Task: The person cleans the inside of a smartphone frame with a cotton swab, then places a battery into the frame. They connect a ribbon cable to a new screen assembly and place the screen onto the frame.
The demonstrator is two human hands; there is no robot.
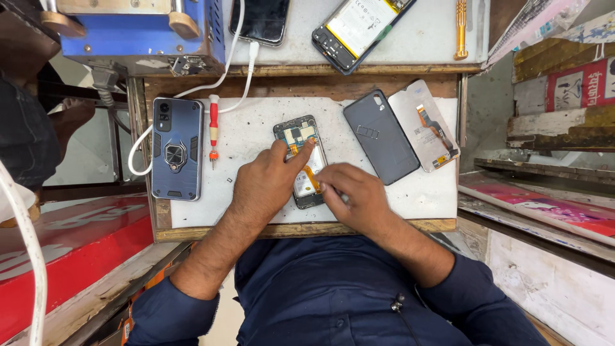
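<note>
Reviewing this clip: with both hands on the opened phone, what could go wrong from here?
1. The left hand and right hand press on the opened phone near its orange flex cable; a slip might tear it.
2. The loose display panel lies near the white mat's right edge and might get knocked off.
3. The red screwdriver might roll.

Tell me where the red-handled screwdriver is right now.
In the head view, the red-handled screwdriver lies on the white mat, left of the opened phone, just right of the blue-cased phone.
</note>
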